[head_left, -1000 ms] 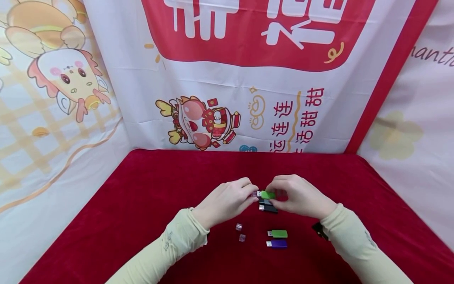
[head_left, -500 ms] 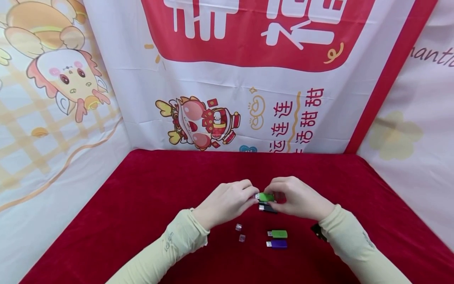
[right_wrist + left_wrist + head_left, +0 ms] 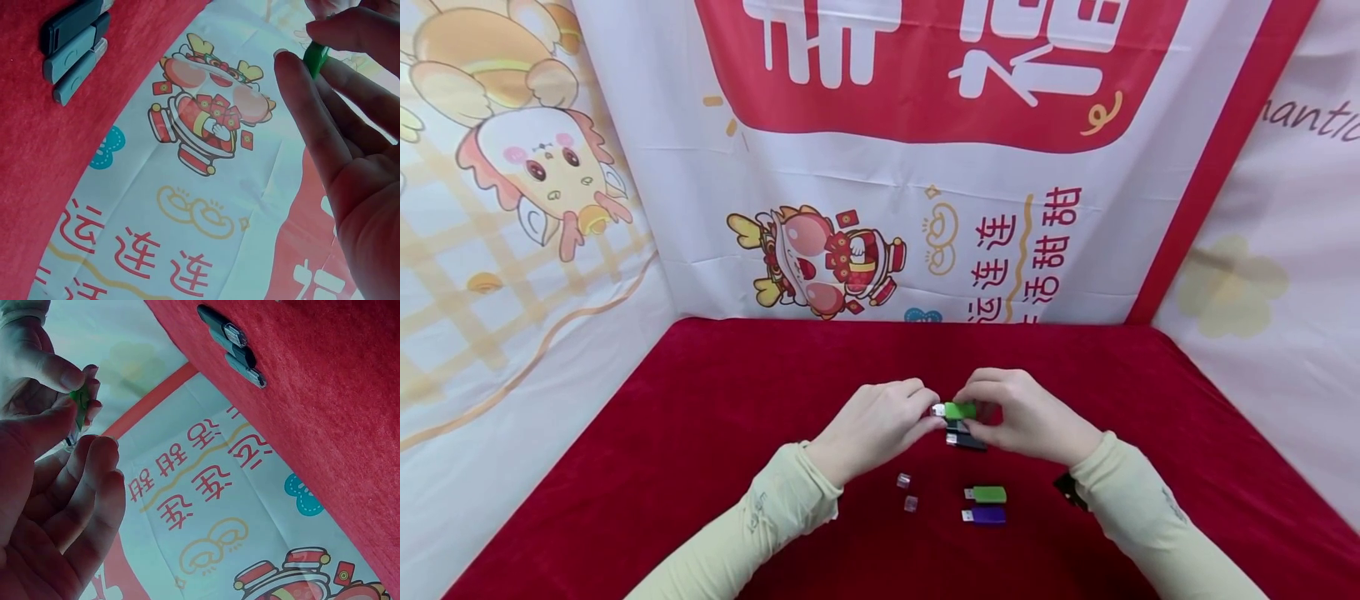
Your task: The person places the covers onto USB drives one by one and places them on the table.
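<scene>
Above the red cloth, my right hand [image 3: 1026, 415] pinches a green USB stick [image 3: 961, 410] by its body between thumb and fingers. From the left, my left hand [image 3: 876, 427] pinches the clear cap [image 3: 70, 444] at the stick's plug end. Plug and cap overlap there; fingers partly hide them, so how far the cap sits on cannot be told. Below the hands, several capped dark USB sticks lie side by side, with one black stick [image 3: 967, 441] nearest me. The left wrist view shows this row of dark sticks [image 3: 232, 345] on the cloth.
Nearer me lie a second green USB stick [image 3: 989, 494] and a purple USB stick [image 3: 988, 516], plugs bare. Two loose clear caps [image 3: 903, 481] sit left of them. A dark object [image 3: 1070, 490] shows beside the right sleeve. Printed cloth walls [image 3: 820, 167] enclose the table.
The green stick has moved slightly left toward my left hand. Its plug, earlier apart from the clear cap, now overlaps it. The things on the cloth have stayed put.
</scene>
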Demonstrator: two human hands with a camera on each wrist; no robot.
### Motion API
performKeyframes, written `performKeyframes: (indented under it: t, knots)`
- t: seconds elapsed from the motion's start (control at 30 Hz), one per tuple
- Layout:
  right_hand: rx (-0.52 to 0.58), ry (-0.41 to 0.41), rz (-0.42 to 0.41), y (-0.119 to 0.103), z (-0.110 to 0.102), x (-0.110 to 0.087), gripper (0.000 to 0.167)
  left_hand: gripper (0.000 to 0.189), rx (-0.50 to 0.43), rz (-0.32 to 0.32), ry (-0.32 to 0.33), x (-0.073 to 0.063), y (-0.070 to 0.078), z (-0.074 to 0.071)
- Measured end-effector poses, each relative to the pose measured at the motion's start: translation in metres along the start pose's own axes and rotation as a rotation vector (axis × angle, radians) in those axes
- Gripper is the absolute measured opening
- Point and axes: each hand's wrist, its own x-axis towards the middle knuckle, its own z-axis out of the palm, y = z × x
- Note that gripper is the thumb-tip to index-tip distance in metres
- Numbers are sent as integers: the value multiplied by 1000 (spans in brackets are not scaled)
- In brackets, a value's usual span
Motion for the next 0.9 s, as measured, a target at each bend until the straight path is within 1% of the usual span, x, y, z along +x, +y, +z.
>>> performKeyframes:
  t: [0.17,0.3,0.43,0.6,0.9]
  knots:
    - [-16,32,7,3,1,0,25,20,4,8,-1,1,0,1]
    - [-17,38,15,3,2,-1,28,20,22,6,2,2,-1,3]
    - [-23,23,28,4,2,-1,31,20,30,2,4,2,-1,3]
    - [-27,-10,43,4,2,-1,30,19,36,5,-2,1,-1,4]
    - [-27,-16,42,1,2,-2,29,19,51,-1,-17,0,-1,2]
